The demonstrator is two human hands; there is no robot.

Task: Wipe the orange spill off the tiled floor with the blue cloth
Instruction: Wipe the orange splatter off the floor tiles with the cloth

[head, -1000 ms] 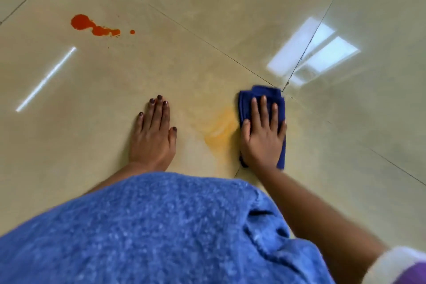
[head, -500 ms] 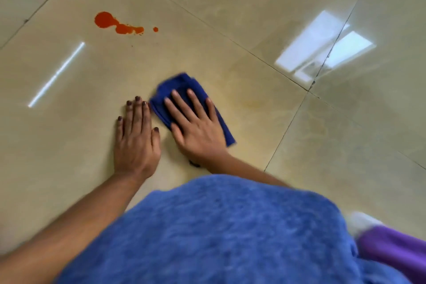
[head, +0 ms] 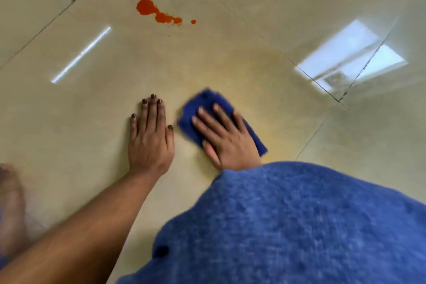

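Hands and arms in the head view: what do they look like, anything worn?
Both hands are bare, no gloves, rings or watch visible. The left hand has dark-painted fingernails; the right hand is too blurred to tell nail colour. The left forearm is bare, no sleeve in view. The right forearm is hidden behind a fuzzy blue garment.

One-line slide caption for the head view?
Right hand presses blue cloth on tiled floor; left hand braces; orange spill remains ahead.

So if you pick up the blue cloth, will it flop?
Probably floppy: the blue cloth lies folded and soft-edged under the right hand. It likely slides easily, since the floor looks glossy. Probably light, being thin.
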